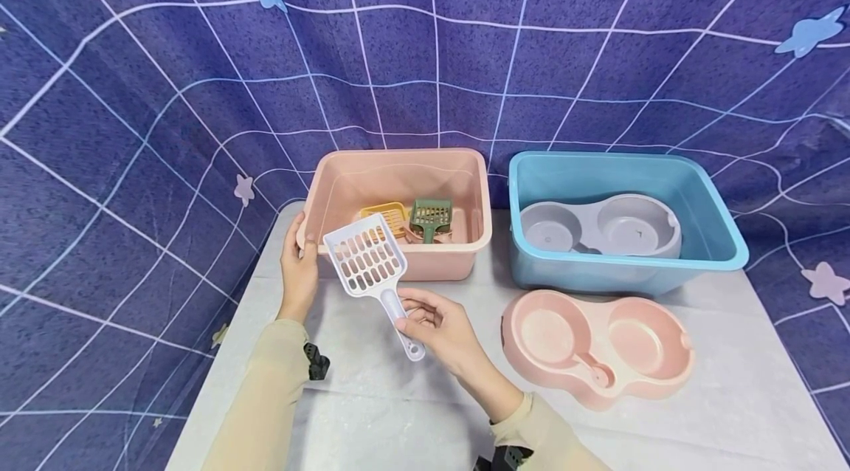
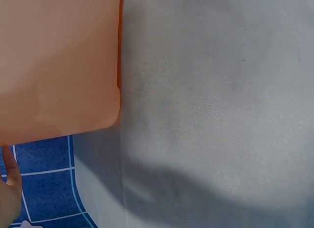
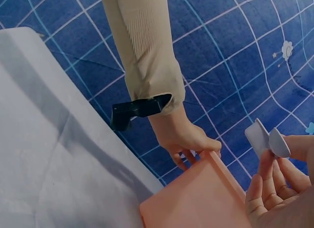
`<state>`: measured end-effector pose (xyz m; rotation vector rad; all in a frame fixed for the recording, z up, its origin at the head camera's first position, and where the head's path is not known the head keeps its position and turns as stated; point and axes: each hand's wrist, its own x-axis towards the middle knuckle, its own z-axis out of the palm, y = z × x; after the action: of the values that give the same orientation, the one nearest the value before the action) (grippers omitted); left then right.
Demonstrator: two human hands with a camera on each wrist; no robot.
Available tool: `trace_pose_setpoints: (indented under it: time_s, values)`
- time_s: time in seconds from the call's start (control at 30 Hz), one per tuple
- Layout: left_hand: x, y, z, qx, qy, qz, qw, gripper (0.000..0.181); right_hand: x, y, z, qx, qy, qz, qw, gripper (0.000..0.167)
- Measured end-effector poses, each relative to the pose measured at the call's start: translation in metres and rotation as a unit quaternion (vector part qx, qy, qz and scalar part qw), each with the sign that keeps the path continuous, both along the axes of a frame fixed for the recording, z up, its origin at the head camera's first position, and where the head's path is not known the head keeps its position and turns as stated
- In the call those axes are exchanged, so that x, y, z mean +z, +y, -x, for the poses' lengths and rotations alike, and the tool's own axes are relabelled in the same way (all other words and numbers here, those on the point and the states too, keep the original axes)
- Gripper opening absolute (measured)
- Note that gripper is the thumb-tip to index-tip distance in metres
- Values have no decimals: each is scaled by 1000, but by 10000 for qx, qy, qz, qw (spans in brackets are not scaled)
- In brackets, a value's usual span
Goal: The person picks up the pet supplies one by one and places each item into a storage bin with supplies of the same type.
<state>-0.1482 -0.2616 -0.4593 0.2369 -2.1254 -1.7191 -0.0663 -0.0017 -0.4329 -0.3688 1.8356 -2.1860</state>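
My right hand pinches the handle of a pale lilac-white slotted litter scoop, thumb and fingers on opposite sides. The scoop's slotted head tilts up and left, in front of the near rim of a pink plastic bin. My left hand grips that bin's front left corner at the rim, as the right wrist view also shows. Inside the pink bin lie a yellow slotted scoop and a dark green scoop; something pinkish beneath them is partly hidden. The left wrist view catches only a bit of the left hand.
To the right stands a blue bin holding a grey double pet bowl. A pink double pet bowl sits on the pale-covered table in front of it. Behind and at the left hangs a blue gridded curtain.
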Motion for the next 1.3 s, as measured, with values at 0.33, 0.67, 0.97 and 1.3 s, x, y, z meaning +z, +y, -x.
trace_pose_setpoints:
  time_s: [0.33,0.67,0.97,1.3]
  values:
    - [0,-1,0,-2,37,3,10000,50,4,0,6,-121,89,-112,9998,44]
    - [0,-1,0,35,23,23,10000,50,6,0,15,-246,212,-158,9993,44]
    - [0,-2,-1,-1,-38,-35,10000,51,11,1,22,-314,155,-166,9992,43]
    - [0,-2,0,8,-92,-39,9999,51,16,3,31,-377,226,-201,9988,44]
